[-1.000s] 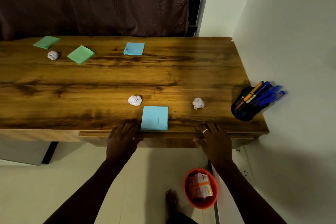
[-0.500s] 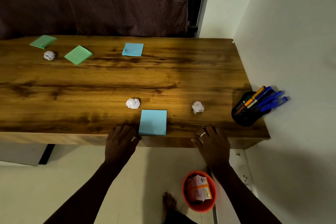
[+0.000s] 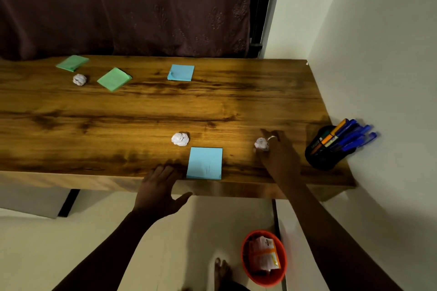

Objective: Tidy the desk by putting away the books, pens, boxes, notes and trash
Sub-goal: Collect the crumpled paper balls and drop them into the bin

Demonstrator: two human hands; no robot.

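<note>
On the wooden desk (image 3: pixel 142 111) my right hand (image 3: pixel 280 157) curls around a white crumpled paper ball (image 3: pixel 261 144) near the front right, finger above it and thumb below; the ball still rests on the wood. My left hand (image 3: pixel 159 188) lies flat on the desk's front edge, fingers spread, holding nothing. Just right of it is a blue sticky-note pad (image 3: pixel 205 163), with a second paper ball (image 3: pixel 180 139) behind it. At the back lie another blue pad (image 3: pixel 181 72), two green pads (image 3: pixel 114 79) (image 3: pixel 72 63) and a third paper ball (image 3: pixel 79 79).
A black mesh pen holder (image 3: pixel 322 153) with blue and orange pens stands at the front right corner against the white wall. An orange bin (image 3: pixel 263 257) holding packets sits on the floor below, beside a bare foot (image 3: pixel 221 269). A dark curtain hangs behind the desk.
My right hand left the desk's front edge and reached forward onto the right paper ball, closing around it. The drawer front seen earlier under the edge is no longer sticking out. My left hand barely shifted.
</note>
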